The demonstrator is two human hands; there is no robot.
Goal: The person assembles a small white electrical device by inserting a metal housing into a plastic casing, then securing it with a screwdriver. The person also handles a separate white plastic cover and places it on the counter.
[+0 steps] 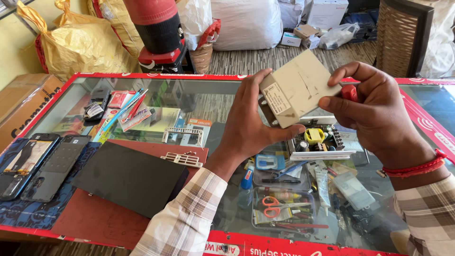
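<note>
A person in a checked shirt holds a beige plastic box [296, 87] above a red-framed glass counter [142, 76]. The left hand [251, 125] grips the box from below and the side, thumb across its near lower edge and fingers [258, 78] curled up along its labelled end. The right hand [369, 111] meets the box at its right edge; its fingers [348, 71] are closed around a red-handled tool [350, 91], of which only the handle shows, and the thumb presses against the box's side. A red thread band [417, 168] circles the right wrist.

Directly beneath the box, an open circuit board [317, 137] with a yellow component lies on the glass, beside a white ribbed strip [322, 155]. Nearer the person, under the glass, sit orange-handled scissors [277, 206], a tube [322, 182] and small tools. To the left lie a dark flat panel [130, 178] on a maroon mat [95, 218], two white plastic brackets [182, 159], and two phones [40, 163] at the counter's edge. Yellow sacks [80, 45] and white bags [246, 23] stand on the floor beyond the counter.
</note>
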